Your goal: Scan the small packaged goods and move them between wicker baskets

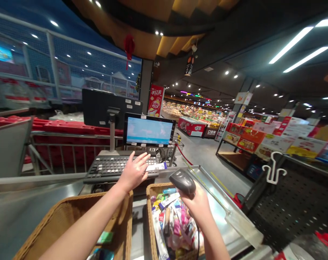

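My left hand (pixel 135 170) is over the right part of a black keyboard (pixel 109 166), with its fingers pointing right. From it sticks out a slim white packet with a blue-purple end (pixel 157 166), which looks gripped at its near end. My right hand (pixel 196 202) is wrapped around the handle of a dark barcode scanner (pixel 183 181). The scanner's head points up and left, above a wicker basket (pixel 150 216) full of small packaged items (pixel 174 222). Under my left forearm stands a second wicker basket (pixel 58 216), with a green packet (pixel 105 237) inside.
A lit screen (pixel 149 130) and a second dark monitor (pixel 99 108) stand behind the keyboard. The metal counter (pixel 218 213) extends to the right. A black perforated panel (pixel 293 195) with a white hook (pixel 273 168) stands at right. Stacked boxes (pixel 277 142) lie beyond.
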The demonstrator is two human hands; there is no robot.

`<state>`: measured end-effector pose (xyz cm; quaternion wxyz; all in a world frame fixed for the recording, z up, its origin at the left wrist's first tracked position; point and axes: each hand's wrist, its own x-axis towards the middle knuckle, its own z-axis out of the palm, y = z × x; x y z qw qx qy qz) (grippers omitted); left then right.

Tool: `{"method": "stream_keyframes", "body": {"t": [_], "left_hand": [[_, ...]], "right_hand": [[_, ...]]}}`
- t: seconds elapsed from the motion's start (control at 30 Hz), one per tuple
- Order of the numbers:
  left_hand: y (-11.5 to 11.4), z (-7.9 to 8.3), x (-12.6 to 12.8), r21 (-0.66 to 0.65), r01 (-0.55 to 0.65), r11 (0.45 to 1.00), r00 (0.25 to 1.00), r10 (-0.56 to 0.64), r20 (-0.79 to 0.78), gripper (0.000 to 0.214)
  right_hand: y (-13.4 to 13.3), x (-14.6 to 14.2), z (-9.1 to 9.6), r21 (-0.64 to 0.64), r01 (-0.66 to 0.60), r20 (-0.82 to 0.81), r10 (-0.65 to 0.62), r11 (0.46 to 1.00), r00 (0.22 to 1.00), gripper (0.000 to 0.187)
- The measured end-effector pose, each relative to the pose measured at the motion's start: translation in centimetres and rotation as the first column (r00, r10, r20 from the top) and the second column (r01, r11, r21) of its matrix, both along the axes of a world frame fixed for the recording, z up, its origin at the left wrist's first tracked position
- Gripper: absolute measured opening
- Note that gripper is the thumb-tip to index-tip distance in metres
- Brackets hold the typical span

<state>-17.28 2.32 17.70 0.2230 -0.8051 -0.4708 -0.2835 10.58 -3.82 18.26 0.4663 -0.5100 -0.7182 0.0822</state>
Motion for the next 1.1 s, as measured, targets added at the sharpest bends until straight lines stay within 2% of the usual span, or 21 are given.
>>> {"method": "stream_keyframes", "body": {"t": [0.1, 0.37, 0.57, 0.77, 1.1], "left_hand": [[-0.2, 0.6, -1.4, 0.036, -0.023, 0.999, 1.000, 0.023, -0.007, 0.018], [-1.1, 1.0, -3.7, 0.065, -0.044, 0.997, 0.999, 0.046, -0.028, 0.019], [-1.3, 1.3, -4.4, 0.058, -0.038, 0.998, 0.999, 0.038, 0.002, 0.018], [-1.4, 1.2, -4.8, 0.074, -0.041, 0.996, 0.999, 0.042, -0.013, 0.019], [-2.3, 0.6, -5.4, 0.054, -0.064, 0.996, 0.998, 0.064, -0.008, 0.018]], "right_hand": [[-0.2, -1.4, 0.1, -0.027, -0.061, 0.029, 0.062, 0.998, 0.998, 0.029], [-0.8, -3.8, 0.4, -0.053, -0.103, 0.037, 0.105, 0.993, 0.994, 0.031], [-1.4, -4.6, 0.7, -0.029, -0.087, 0.069, 0.089, 0.996, 0.994, 0.027], [-1.9, -5.0, 1.0, -0.020, -0.080, 0.088, 0.082, 0.997, 0.993, 0.010], [-2.4, -5.3, 0.9, -0.071, -0.078, 0.060, 0.082, 0.994, 0.995, 0.013]]}}
